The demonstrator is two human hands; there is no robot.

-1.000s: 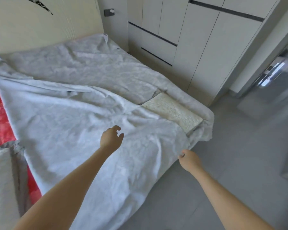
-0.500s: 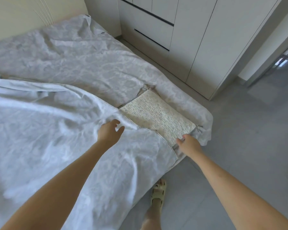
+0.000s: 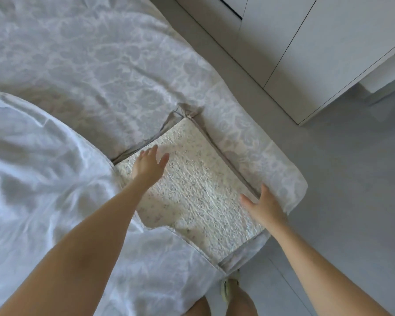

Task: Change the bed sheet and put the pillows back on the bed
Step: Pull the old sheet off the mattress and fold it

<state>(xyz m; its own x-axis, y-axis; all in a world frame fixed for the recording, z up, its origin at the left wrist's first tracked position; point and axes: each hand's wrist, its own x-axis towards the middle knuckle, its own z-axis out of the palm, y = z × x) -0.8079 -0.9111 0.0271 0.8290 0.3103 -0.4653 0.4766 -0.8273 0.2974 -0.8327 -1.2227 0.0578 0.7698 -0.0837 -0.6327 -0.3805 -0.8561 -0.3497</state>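
A pale grey patterned bed sheet point(image 3: 96, 71) lies rumpled over the bed, and a lighter fold of it point(image 3: 39, 179) is bunched at the left. At the bed's near corner the sheet is pulled back, baring a cream textured mattress point(image 3: 198, 195). My left hand point(image 3: 149, 166) hovers over the bared mattress with fingers spread and holds nothing. My right hand point(image 3: 263, 205) rests at the mattress's right edge, its fingers against the sheet's edge point(image 3: 271, 156) that drapes there. Whether it grips the cloth I cannot tell. No pillows are in view.
A white wardrobe point(image 3: 306, 42) stands close along the bed's far side, with a narrow strip of grey tiled floor point(image 3: 351, 179) between. My legs and a pale sandal point(image 3: 229, 289) are at the bed's corner.
My view has dropped toward the bed's corner. My left hand moved off the sheet fold onto the bared mattress and opened. My right hand slid along the mattress's right edge to the draped sheet.
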